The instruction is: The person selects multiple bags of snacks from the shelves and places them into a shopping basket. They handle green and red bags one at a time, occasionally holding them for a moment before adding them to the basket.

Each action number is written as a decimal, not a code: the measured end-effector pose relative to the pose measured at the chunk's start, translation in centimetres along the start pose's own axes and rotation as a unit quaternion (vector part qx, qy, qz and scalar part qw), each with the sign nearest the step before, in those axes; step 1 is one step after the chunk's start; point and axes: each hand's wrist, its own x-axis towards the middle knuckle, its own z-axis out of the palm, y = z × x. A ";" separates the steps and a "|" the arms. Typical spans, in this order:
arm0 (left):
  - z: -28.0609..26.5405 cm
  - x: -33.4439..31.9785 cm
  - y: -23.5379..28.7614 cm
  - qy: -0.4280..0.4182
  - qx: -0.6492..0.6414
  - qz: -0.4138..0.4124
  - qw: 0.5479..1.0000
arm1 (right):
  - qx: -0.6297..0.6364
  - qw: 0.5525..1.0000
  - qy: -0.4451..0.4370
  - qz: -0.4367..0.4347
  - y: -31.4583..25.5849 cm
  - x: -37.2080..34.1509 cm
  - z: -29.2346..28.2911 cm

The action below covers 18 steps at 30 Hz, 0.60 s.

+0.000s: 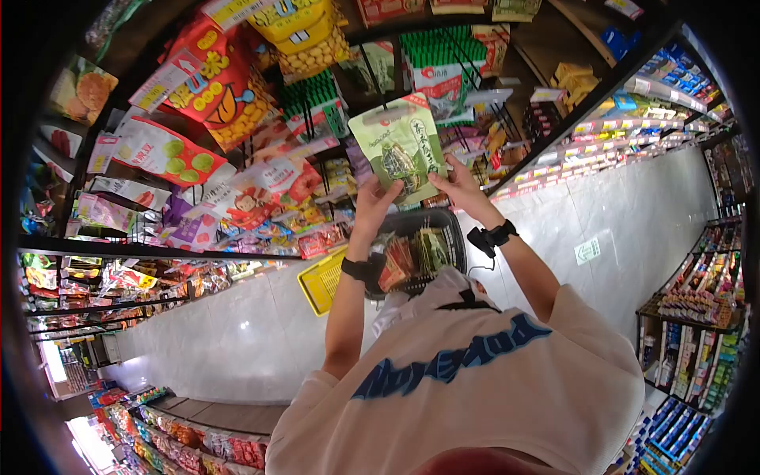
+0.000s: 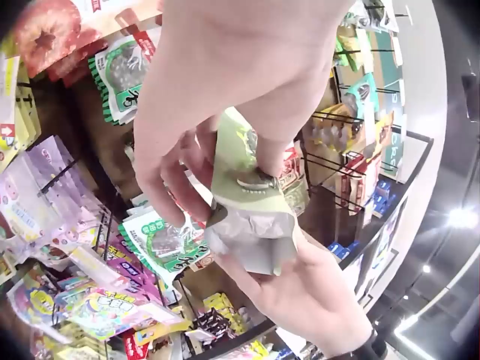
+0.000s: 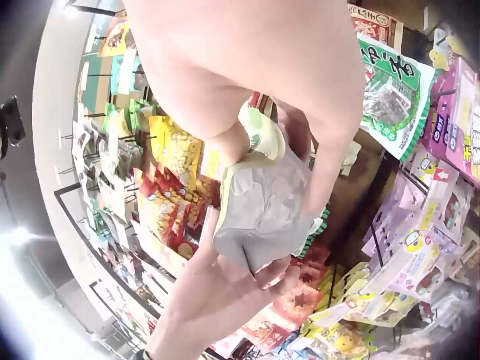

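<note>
A green snack pouch [image 1: 396, 142] with dark leaf-like artwork and a reddish top corner is held upright in front of the snack rack. My left hand [image 1: 375, 204] grips its lower left side, thumb on the printed front. On the lower right side, my right hand [image 1: 465, 191] pinches the pouch between thumb and fingers. From the left wrist view, the pouch's silvery-grey bottom [image 2: 259, 236] shows between both hands. The right wrist view likewise has the pouch's bottom fold [image 3: 262, 210] facing the camera, with fingers of both hands around it.
Below my hands is a black basket [image 1: 454, 237] containing several packets, beside a yellow basket [image 1: 310, 294]. Bagged snacks hang close ahead on hooks, including green-and-white packets [image 1: 443, 67] and a red bag [image 1: 210, 75]. A grey floor aisle [image 1: 554, 229] runs between shelves.
</note>
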 end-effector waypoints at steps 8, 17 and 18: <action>0.7 -7.8 -4.8 -0.109 -0.030 -0.154 0.982 | 0.003 0.975 -0.073 0.211 1.9 -8.9 -1.6; -3.9 -12.0 -37.2 0.032 0.009 -0.556 0.830 | 0.000 0.922 -0.125 0.365 35.7 -15.0 -1.7; -4.2 -12.3 -41.9 0.049 0.021 -0.572 0.819 | -0.112 0.951 -0.189 0.218 42.5 -16.5 -2.4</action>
